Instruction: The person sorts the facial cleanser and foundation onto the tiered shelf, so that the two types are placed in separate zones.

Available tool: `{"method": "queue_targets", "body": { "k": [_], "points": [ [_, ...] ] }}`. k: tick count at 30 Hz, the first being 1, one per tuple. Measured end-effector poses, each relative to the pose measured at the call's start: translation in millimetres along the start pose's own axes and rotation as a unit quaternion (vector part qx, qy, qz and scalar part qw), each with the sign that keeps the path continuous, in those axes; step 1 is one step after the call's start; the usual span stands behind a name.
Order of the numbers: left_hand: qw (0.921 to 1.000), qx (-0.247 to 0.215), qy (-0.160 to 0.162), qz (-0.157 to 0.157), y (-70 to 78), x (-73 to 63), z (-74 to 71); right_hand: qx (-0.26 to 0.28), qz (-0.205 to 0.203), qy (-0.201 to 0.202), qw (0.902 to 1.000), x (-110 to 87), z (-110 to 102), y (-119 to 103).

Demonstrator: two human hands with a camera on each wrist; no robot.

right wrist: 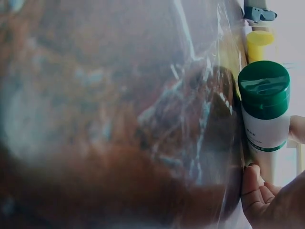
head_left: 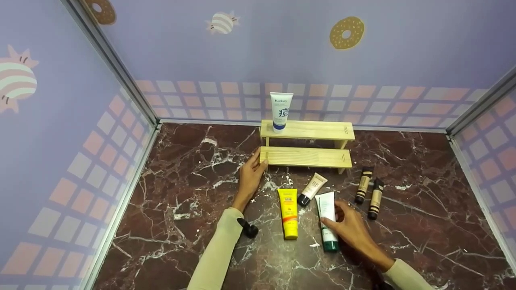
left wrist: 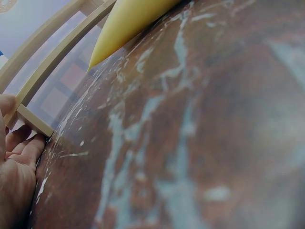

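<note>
Right grip (head_left: 354, 229): narrow, thumb and fingers pinching a white tube (head_left: 327, 209), whose green cap (head_left: 330, 245) is pointing toward the person; whether the tube is bearing its weight on the surface, one cannot tell.

Left grip (head_left: 252, 177): holding the near left end of a two-step wooden stand (head_left: 306, 157) — the thumb is resting at the lower step's edge, the fingers are lying round its side.

Items about the grips: one yellow tube (head_left: 288, 211), lying between the two, nearer the right grip. One beige tube with a black cap (head_left: 314, 187), lying aslant just beyond the right grip, to its left. Two black-and-tan tubes, the first (head_left: 364, 183) and the second (head_left: 376, 197), lying side by side beyond the right grip, to its right. One white tube with a blue cap (head_left: 281, 108), standing cap-down on the upper step, beyond the left grip and to its right.

Surface (head_left: 169, 241): dark reddish-brown, marble-patterned, white veins running beneath and around both grips; gloss is showing in the middle.

Room: a lilac back wall (head_left: 282, 48) is rising beyond both grips, bearing printed doughnuts and striped sweets above a band of pink and white squares. A left wall (head_left: 60, 121) and a right wall (head_left: 494, 137) are flanking the grips, carrying matching squares; metal trim (head_left: 100, 48) is edging the left corner. Pale sleeves (head_left: 219, 253) are covering both forearms.
</note>
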State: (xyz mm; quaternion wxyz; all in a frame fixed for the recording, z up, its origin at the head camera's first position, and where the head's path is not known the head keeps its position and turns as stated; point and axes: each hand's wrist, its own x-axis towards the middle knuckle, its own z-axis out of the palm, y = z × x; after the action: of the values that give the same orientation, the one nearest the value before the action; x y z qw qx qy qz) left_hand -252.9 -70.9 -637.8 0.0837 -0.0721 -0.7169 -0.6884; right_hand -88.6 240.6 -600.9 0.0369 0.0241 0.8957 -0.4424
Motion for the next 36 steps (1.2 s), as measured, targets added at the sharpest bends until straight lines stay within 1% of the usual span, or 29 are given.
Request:
{"method": "queue_targets", "body": {
  "k": [4,9,14,18,20,26,31,36],
  "points": [
    [1.0,-0.005,-0.003,0.001,-0.9,-0.1,-0.1,-0.002,0.003,0.011,0.9999,0.7,-3.2,-1.1],
    [1.0,-0.004,-0.003,0.008,-1.3,0.0,0.0,0.014,0.008,0.017,0.9997,0.6,-6.8,-2.3],
    [1.0,-0.007,-0.002,0.006,-0.2,0.1,0.2,0.032,0.004,0.026,0.9991,2.1,-10.1,-3.9],
    [1.0,0.003,-0.002,0.008,-0.3,-0.1,-0.2,0.046,0.001,0.033,0.9984,3.9,-13.0,-6.4],
    [1.0,0.001,0.001,0.007,0.0,-0.1,0.6,0.054,0.0,0.034,0.998,4.8,-14.6,-7.6],
    [0.9997,-0.018,0.005,0.015,-0.8,1.1,2.4,0.074,-0.006,0.037,0.9965,8.8,-17.9,-9.7],
    [0.9997,-0.016,0.001,0.019,-2.0,1.6,1.1,0.077,-0.016,0.045,0.9959,12.7,-20.9,-11.6],
    [0.9996,-0.021,-0.006,0.017,-2.4,1.3,-0.7,0.097,-0.026,0.053,0.9935,17.9,-24.9,-16.3]
  ]
}}
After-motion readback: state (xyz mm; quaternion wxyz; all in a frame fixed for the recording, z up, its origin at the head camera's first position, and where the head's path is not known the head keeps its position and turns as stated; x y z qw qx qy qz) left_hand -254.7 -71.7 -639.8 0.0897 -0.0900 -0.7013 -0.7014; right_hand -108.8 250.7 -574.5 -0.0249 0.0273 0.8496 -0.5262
